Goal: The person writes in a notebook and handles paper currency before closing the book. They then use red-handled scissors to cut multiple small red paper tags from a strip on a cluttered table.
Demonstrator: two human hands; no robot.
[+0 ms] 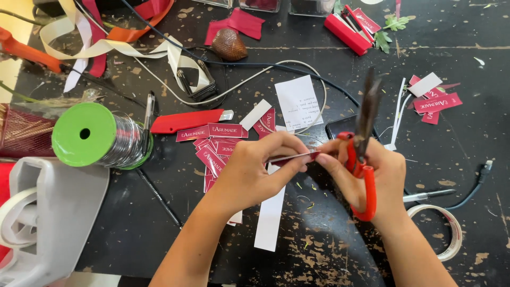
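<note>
Because your left hand pinches the thin red-and-white label strip between thumb and fingertips, the strip lies level and taut across the gap toward your right hand, where its free end can meet the blades. Far out to the left of that hand sits a spool of silver wire with a green plastic end, and nearer in a red utility knife lies on the black, paint-chipped counter. Just beyond and under your left wrist a loose heap of small dark red printed labels is spread out, close enough to pick from. A long white paper strip runs under your left hand toward you. The held strip is narrow, glossy red on one face with a pale edge, and looks stiff enough to stay flat. Your right hand is closed through the loops of the red-handled scissors, blades pointing away from you, blurred. To its right a roll of clear tape rests nearby.
</note>
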